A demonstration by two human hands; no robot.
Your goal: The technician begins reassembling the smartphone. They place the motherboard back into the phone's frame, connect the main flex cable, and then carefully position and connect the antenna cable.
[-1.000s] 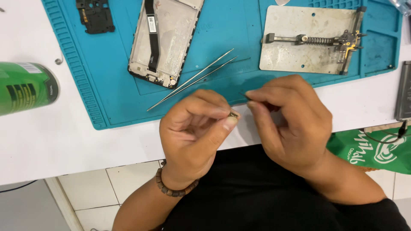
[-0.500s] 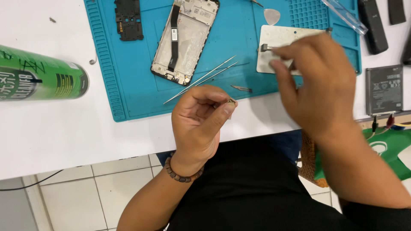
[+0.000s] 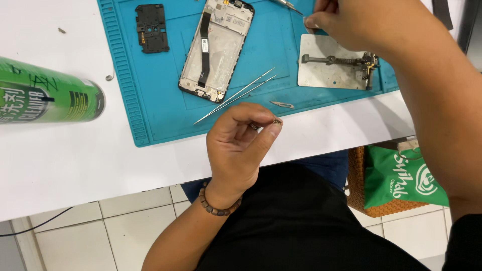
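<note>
My left hand (image 3: pixel 241 148) hovers over the table's near edge and pinches a small metal part (image 3: pixel 275 121) between thumb and forefinger. My right hand (image 3: pixel 351 22) is stretched out over the far right of the blue work mat (image 3: pixel 160 118), just beyond a metal holding plate with a clamp (image 3: pixel 326 75). Its fingertips are bunched at the mat's far side, and whether they hold anything is unclear. An opened phone frame (image 3: pixel 216 50) lies on the mat, with thin tweezers (image 3: pixel 236 95) and a small blade (image 3: pixel 282 104) beside it.
A black cover plate (image 3: pixel 151 28) lies on the mat's far left. A green spray can (image 3: pixel 47 98) lies on its side on the white table (image 3: pixel 75 165). A woven basket with a green bag (image 3: pixel 401 175) stands on the tiled floor at the right.
My right hand left my left hand and reached away over the metal plate to the mat's far side. My left hand kept its pinch on the small part.
</note>
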